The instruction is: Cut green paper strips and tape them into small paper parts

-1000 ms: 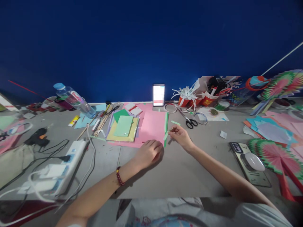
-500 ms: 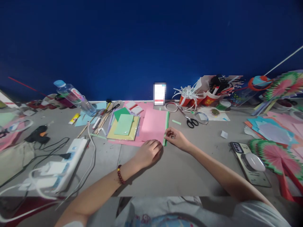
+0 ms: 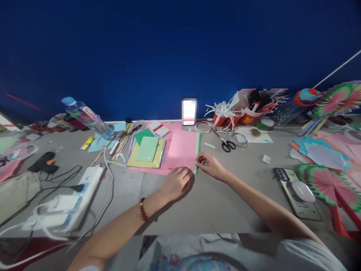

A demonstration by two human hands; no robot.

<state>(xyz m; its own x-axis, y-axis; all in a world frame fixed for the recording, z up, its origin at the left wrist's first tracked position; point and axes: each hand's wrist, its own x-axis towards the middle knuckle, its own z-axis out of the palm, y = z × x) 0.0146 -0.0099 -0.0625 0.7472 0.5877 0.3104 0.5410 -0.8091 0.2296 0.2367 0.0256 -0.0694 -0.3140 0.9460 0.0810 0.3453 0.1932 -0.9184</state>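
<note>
A pink sheet of paper [image 3: 183, 148] lies in front of me, with a pale green paper strip [image 3: 196, 165] and a darker green one [image 3: 199, 141] along its right edge. My left hand [image 3: 179, 182] rests palm down on the sheet's near edge, fingers lightly bent and side by side, gripping nothing. At the right edge, the thumb and fingers of my right hand [image 3: 210, 165] are closed in a pinch on the pale green strip. The fingertips partly hide the strip there.
Left of the sheet are green and yellow papers [image 3: 146, 148], sticks [image 3: 124, 143] and a power strip [image 3: 84, 199]. To the right lie black-handled scissors [image 3: 228, 146], a loose green strip [image 3: 209, 145], a phone [image 3: 299, 207] and paper fans [image 3: 329, 184]. Cups [image 3: 249, 116] stand at the back.
The view has shifted very slightly. Both hands stay in nearly the same place on the paper.
</note>
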